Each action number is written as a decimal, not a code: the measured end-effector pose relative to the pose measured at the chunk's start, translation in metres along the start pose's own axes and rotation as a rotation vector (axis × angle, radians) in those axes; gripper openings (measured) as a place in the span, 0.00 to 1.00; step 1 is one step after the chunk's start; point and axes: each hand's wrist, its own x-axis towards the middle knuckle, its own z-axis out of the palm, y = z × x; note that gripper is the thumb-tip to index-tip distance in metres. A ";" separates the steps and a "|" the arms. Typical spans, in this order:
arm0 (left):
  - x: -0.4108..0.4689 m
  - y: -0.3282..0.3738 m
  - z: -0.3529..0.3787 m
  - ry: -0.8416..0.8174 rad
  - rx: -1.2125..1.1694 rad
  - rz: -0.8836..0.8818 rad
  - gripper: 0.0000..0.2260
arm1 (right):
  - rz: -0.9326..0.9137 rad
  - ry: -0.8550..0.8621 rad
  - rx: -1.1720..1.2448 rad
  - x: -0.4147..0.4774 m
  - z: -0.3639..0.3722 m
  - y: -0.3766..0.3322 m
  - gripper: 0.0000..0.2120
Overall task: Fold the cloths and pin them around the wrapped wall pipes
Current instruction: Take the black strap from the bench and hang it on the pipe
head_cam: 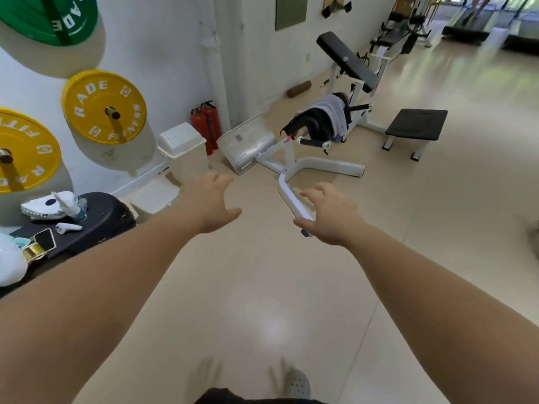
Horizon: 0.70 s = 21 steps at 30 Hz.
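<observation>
Both my arms reach forward over the beige floor, empty. My left hand (210, 203) has loosely spread fingers and holds nothing. My right hand (329, 217) is likewise relaxed and empty. Ahead, a grey cloth (332, 110) and a black cloth (312, 121) lie draped over the seat of a white exercise machine (309, 166). The wrapped white wall pipes (214, 68) run up the wall corner behind two red fire extinguishers (205, 122), well beyond my hands.
Yellow and green weight plates (103, 107) hang on the left wall. A black bench (96, 220) at left carries small items. A white bin (183, 150), a clear box (248, 144) and a black step bench (417, 125) stand on the floor.
</observation>
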 end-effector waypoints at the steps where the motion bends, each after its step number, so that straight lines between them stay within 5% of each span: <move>1: 0.018 0.008 0.005 -0.013 -0.002 -0.017 0.35 | 0.001 -0.011 0.009 0.016 -0.002 0.014 0.32; 21: 0.473 0.049 0.079 -0.194 -0.207 0.024 0.33 | 0.245 -0.140 0.117 0.402 -0.024 0.187 0.32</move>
